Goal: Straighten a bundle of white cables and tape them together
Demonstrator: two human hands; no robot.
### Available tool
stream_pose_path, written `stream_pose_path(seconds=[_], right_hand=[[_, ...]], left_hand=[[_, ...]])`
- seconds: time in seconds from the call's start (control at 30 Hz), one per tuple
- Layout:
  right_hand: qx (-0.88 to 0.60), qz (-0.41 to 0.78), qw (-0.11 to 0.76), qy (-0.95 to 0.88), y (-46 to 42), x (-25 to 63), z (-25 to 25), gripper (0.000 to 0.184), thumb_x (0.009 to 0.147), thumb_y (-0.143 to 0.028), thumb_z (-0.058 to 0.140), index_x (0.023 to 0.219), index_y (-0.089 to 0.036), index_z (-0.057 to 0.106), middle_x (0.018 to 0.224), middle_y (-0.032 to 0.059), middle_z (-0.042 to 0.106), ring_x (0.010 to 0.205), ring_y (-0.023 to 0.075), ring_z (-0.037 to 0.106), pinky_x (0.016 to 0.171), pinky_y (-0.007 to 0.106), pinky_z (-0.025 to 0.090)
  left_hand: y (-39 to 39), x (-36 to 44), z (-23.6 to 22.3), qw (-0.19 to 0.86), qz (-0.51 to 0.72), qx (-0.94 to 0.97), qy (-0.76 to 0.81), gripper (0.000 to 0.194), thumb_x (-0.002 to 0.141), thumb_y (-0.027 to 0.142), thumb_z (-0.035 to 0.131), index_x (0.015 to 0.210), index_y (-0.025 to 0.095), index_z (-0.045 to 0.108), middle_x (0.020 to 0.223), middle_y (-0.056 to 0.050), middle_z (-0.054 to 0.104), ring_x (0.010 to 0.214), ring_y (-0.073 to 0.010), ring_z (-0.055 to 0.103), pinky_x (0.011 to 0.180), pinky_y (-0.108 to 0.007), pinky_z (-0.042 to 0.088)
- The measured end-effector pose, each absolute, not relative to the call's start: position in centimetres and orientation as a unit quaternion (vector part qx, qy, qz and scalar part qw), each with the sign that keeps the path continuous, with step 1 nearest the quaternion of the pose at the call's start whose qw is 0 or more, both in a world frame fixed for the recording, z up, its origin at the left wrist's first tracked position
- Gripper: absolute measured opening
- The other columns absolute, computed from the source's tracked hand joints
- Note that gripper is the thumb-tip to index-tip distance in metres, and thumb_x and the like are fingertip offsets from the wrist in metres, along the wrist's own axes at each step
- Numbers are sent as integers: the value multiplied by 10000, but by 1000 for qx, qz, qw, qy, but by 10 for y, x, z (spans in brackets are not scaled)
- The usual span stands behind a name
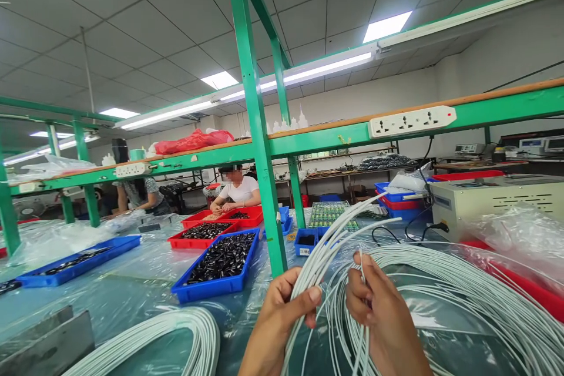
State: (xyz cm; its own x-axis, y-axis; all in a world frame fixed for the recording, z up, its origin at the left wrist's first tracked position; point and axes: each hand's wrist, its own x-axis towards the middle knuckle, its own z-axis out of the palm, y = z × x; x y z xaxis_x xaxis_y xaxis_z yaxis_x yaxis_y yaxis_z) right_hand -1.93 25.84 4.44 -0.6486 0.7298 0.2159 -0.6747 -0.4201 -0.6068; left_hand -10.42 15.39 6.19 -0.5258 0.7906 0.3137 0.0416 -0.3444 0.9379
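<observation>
Head view: above the near part of the table (240, 314), a bundle of white cables (339, 229) is clamped in the left hand (282, 314), its thumb laid across them and the loose ends fanned up and away. Beside it, thin white strands (362, 338) are pinched between the thumb and fingers of the right hand (381, 302); how many are held cannot be told.

Below and beyond the right hand, a large coil of white cable (476, 282) is spread toward the table's right edge. Toward the near left corner, a smaller coil (198, 338) is laid next to upright metal plates (53, 343).

Farther back, a blue tray (215, 289) is filled with small black parts, and a long blue tray (57, 279) is placed toward the left edge. Near the right edge, clear plastic bags (515, 235) are piled in front of a beige instrument (493, 197). Red trays (189, 244), small blue bins (304, 251) and green circuit boards (332, 214) are set near the far edge.

Overhead, a power strip (409, 122) is mounted on the green frame (251, 88). Beyond the red trays, a co-worker in a white top (242, 189) is seated.
</observation>
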Motion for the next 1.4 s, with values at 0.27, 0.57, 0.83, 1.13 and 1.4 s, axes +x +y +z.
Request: stream_pose_path(seconds=[0.27, 0.57, 0.83, 1.13, 1.4], right_hand=[[-8, 856, 420, -303, 258, -13, 51, 612, 606, -456, 753, 1100, -227, 474, 469, -108, 301, 390, 31, 193, 371, 144, 190], [62, 886, 414, -199, 256, -21, 46, 404, 591, -289, 793, 865, -217, 505, 572, -77, 384, 480, 47, 345, 431, 144, 328], [6, 864, 444, -238, 254, -24, 43, 483, 563, -364, 805, 938, -204, 547, 833, 19, 637, 849, 155, 592, 731, 232, 495], [39, 859, 396, -322, 251, -28, 26, 427, 726, -401, 698, 1082, -206, 568, 1069, 73, 626, 1022, 207, 560, 919, 362, 441], [-35, 819, 476, -318, 257, -27, 34, 451, 565, -423, 789, 882, -184, 575, 586, -52, 481, 535, 76, 422, 470, 156, 383]], left_hand=[[163, -96, 57, 254, 680, 401, 559, 391, 629, 443, 716, 677, 140, 474, 460, 75, 367, 339, -13, 213, 342, -140, 144], [174, -94, 42, 196, 662, 414, 593, 339, 551, 370, 760, 600, 120, 536, 457, 54, 390, 401, -39, 233, 405, -174, 166], [170, -96, 47, 163, 689, 374, 599, 350, 550, 350, 756, 590, 143, 477, 442, 72, 372, 374, -34, 217, 367, -167, 150], [169, -101, 48, 155, 706, 360, 590, 371, 547, 377, 784, 616, 144, 503, 410, 88, 355, 331, -23, 215, 318, -152, 138], [168, -99, 52, 169, 699, 378, 583, 475, 582, 550, 730, 634, 112, 553, 444, 67, 371, 333, -18, 232, 321, -136, 170]])
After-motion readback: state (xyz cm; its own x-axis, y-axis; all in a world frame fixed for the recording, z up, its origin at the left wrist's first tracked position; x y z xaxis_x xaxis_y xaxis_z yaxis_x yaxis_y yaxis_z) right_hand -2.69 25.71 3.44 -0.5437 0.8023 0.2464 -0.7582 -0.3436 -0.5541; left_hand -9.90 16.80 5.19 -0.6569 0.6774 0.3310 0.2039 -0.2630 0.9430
